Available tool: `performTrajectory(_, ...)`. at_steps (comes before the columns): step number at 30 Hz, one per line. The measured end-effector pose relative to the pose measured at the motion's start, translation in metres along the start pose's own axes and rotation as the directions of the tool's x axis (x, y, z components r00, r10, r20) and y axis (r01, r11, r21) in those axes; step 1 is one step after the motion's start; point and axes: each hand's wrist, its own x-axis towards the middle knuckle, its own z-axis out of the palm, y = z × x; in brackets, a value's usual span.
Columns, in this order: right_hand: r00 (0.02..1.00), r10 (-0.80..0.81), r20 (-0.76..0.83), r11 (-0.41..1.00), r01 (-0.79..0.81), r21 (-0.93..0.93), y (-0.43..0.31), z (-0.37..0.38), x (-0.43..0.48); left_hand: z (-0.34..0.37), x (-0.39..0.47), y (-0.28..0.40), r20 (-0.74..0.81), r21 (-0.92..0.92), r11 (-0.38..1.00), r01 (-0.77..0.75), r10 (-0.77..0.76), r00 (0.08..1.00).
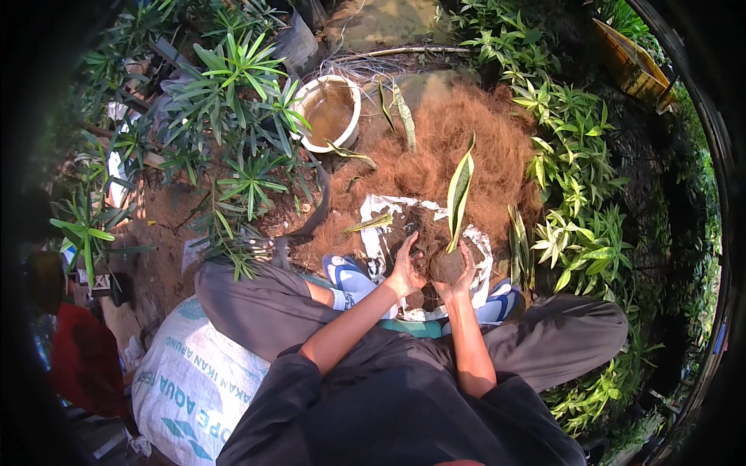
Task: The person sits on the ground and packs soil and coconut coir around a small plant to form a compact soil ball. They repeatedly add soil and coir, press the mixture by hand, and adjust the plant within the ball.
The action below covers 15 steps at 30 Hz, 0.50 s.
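Note:
My right hand [463, 271] cups a round ball of brown soil [447, 266] from its right side and below. Out of the ball's top stands one snake plant leaf [460, 189], green with yellow edges. Just left of it, my left hand [408, 267] is curved with its fingers apart; dark fibre shows between it and the ball. Both hands are above an opened white plastic sack [373, 212] that holds dark soil [399, 227]. A cut snake plant leaf [368, 223] lies across the sack's left rim, and more leaves [520, 247] are to the right.
A heap of brown coconut fibre [484, 140] spreads beyond the sack, with loose snake plant leaves [404, 119] on it. A white bucket of murky water [329, 116] stands at the back left. Leafy plants [571, 157] line the right. A stuffed woven sack [192, 384] is at my left.

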Motion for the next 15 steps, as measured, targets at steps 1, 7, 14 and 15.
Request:
performTrajectory(1, 0.999, 0.021, 0.038, 0.999, -0.02, -0.026, -0.001, 0.001, -0.001, 0.01, -0.007, 0.006, -0.029, 0.007, 1.0, -0.008, 0.008, 1.0)
performTrajectory(7, 0.991, 0.078, 0.113, 0.995, -0.071, -0.07, 0.01, -0.034, 0.026, 0.007, -0.008, 0.015, -0.051, 0.204, 0.97, -0.131, 0.144, 0.988)
performTrajectory(14, 0.965, 0.246, 0.086, 0.964, -0.234, -0.129, 0.008, -0.011, 0.003, -0.032, 0.021, 0.007, 0.21, -0.062, 0.998, -0.009, 0.022, 0.977)
performTrajectory(15, 0.966, 0.251, 0.058, 0.962, -0.242, -0.128, 0.006, -0.007, -0.001, -0.025, 0.02, 0.008, 0.256, -0.064, 0.998, -0.02, 0.035, 0.966)
